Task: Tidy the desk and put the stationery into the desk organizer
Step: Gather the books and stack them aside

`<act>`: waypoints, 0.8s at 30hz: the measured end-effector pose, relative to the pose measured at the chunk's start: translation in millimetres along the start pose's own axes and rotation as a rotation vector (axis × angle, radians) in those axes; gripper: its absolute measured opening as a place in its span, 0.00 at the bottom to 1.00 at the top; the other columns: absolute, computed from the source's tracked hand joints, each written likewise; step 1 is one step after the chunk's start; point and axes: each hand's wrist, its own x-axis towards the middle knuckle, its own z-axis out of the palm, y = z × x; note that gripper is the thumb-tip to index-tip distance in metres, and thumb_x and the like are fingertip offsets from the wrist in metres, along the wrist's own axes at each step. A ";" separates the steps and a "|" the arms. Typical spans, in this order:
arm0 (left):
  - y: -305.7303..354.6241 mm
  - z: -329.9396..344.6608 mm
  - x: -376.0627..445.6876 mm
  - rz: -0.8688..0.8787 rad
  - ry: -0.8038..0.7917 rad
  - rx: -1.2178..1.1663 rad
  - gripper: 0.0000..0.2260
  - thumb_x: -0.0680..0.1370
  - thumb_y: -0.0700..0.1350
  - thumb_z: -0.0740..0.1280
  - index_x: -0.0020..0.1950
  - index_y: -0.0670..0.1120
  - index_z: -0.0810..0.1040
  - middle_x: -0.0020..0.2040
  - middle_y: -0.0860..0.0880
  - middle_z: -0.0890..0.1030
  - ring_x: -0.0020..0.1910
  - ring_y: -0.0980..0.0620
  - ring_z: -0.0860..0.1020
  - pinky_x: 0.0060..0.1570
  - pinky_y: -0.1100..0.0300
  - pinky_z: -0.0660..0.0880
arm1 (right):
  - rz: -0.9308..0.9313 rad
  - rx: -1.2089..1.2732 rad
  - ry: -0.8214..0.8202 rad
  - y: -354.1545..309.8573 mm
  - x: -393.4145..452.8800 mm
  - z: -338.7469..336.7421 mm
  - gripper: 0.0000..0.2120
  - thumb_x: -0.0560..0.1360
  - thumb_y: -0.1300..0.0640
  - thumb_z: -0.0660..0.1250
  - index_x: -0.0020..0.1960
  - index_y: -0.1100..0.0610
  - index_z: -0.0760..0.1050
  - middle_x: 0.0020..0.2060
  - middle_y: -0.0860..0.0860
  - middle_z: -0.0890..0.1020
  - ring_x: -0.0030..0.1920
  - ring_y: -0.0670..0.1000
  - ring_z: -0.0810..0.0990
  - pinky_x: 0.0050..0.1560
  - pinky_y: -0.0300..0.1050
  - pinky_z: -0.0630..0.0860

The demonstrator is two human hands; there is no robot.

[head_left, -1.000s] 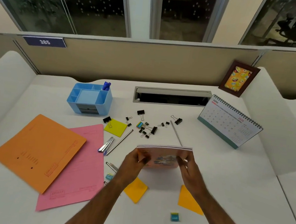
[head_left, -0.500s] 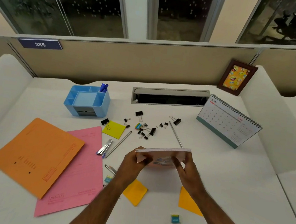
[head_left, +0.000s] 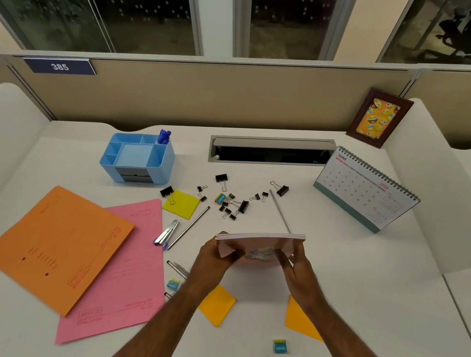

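Small eraser (head_left: 280, 346) nearest on the white counter (head_left: 363, 279), orange sticky notes (head_left: 216, 305) just past it. Left hand (head_left: 215, 259) and right hand (head_left: 296, 264) both grip a notebook (head_left: 261, 243) by its lower corners, lifted off the counter, tilted. Orange folder (head_left: 55, 246) overlaps pink folder (head_left: 128, 271) at left. Binder clips (head_left: 234, 204) scattered beyond. Blue organizer (head_left: 137, 158) far left, pen (head_left: 163, 136) in its back right compartment.

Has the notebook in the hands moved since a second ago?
Cannot tell. The notebook sits about where it was against the steel rod; the small shift in frame matches the camera's own movement.
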 end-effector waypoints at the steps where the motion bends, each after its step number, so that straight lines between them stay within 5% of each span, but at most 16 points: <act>1: -0.4 -0.1 -0.2 0.007 0.002 0.005 0.13 0.78 0.43 0.76 0.61 0.53 0.83 0.56 0.55 0.86 0.58 0.55 0.83 0.62 0.49 0.80 | 0.000 0.001 0.004 -0.9 0.0 -0.3 0.20 0.82 0.43 0.61 0.71 0.33 0.60 0.64 0.40 0.78 0.63 0.37 0.78 0.58 0.25 0.71; 4: -0.7 -0.6 -2.5 0.067 0.005 0.010 0.10 0.78 0.51 0.75 0.58 0.59 0.83 0.55 0.56 0.86 0.56 0.55 0.83 0.58 0.59 0.80 | -0.016 -0.007 0.030 -2.1 -0.7 -1.4 0.20 0.82 0.42 0.60 0.65 0.20 0.58 0.61 0.31 0.76 0.60 0.28 0.76 0.55 0.22 0.70; 6: -4.3 -0.5 -4.2 0.065 0.011 0.023 0.10 0.76 0.56 0.75 0.58 0.63 0.82 0.55 0.58 0.85 0.56 0.58 0.83 0.56 0.64 0.79 | -0.013 -0.006 0.032 0.6 -1.8 -0.9 0.21 0.82 0.41 0.60 0.65 0.19 0.57 0.61 0.32 0.77 0.60 0.31 0.77 0.56 0.24 0.71; 9: -14.8 -0.2 -2.2 -0.008 0.005 0.033 0.12 0.78 0.48 0.76 0.61 0.58 0.83 0.57 0.59 0.86 0.58 0.58 0.83 0.60 0.58 0.79 | -0.025 0.001 0.003 7.3 -1.0 1.6 0.23 0.83 0.42 0.59 0.66 0.18 0.53 0.65 0.41 0.79 0.63 0.41 0.79 0.62 0.39 0.75; 12: -19.3 -1.5 1.6 -0.050 -0.012 0.091 0.14 0.79 0.43 0.74 0.60 0.61 0.82 0.57 0.63 0.85 0.57 0.62 0.83 0.58 0.64 0.77 | -0.053 -0.013 -0.014 12.5 1.8 1.5 0.24 0.83 0.44 0.59 0.67 0.18 0.52 0.67 0.46 0.79 0.64 0.45 0.79 0.65 0.45 0.75; 15: -18.8 -2.3 3.6 -0.080 -0.025 0.153 0.16 0.80 0.41 0.73 0.60 0.62 0.81 0.55 0.67 0.84 0.56 0.65 0.82 0.53 0.72 0.75 | -0.036 -0.039 -0.060 19.1 2.3 1.2 0.23 0.85 0.47 0.58 0.71 0.26 0.53 0.68 0.48 0.78 0.66 0.48 0.78 0.66 0.47 0.76; 19: -16.6 -0.9 3.0 -0.115 0.000 0.211 0.14 0.79 0.42 0.74 0.55 0.62 0.79 0.47 0.69 0.84 0.50 0.70 0.81 0.45 0.76 0.74 | -0.003 -0.016 -0.076 18.9 6.7 -1.5 0.16 0.85 0.48 0.58 0.71 0.37 0.59 0.63 0.45 0.79 0.63 0.47 0.80 0.58 0.35 0.77; 24: -7.9 12.6 4.0 -0.110 -0.012 0.195 0.14 0.79 0.43 0.75 0.55 0.62 0.78 0.48 0.65 0.85 0.46 0.66 0.84 0.43 0.72 0.78 | -0.010 0.058 -0.015 16.8 9.2 -17.4 0.11 0.85 0.51 0.59 0.66 0.52 0.68 0.59 0.45 0.82 0.58 0.48 0.84 0.52 0.46 0.84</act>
